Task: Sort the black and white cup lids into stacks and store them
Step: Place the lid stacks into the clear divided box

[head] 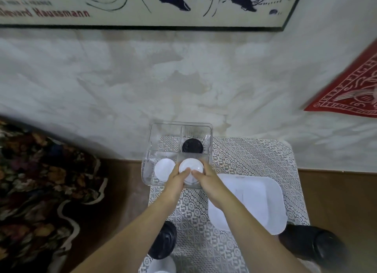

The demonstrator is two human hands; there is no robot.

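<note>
A clear plastic organiser (pixel 157 129) with four compartments stands at the far end of a small lace-covered table (pixel 255 156). Black lids (pixel 192 145) sit in its far right compartment. White lids (pixel 164 168) lie in its near left compartment. Both hands hold a stack of white lids (pixel 191 166) over the near right compartment. My left hand (pixel 176 179) grips the stack's left side and my right hand (pixel 206 177) grips its right side.
A white rectangular tray (pixel 251 201) lies on the table to the right of my right arm. Black shoes (pixel 164 240) show on the brown floor below. A floral fabric covers the left. A white wall rises right behind the organiser.
</note>
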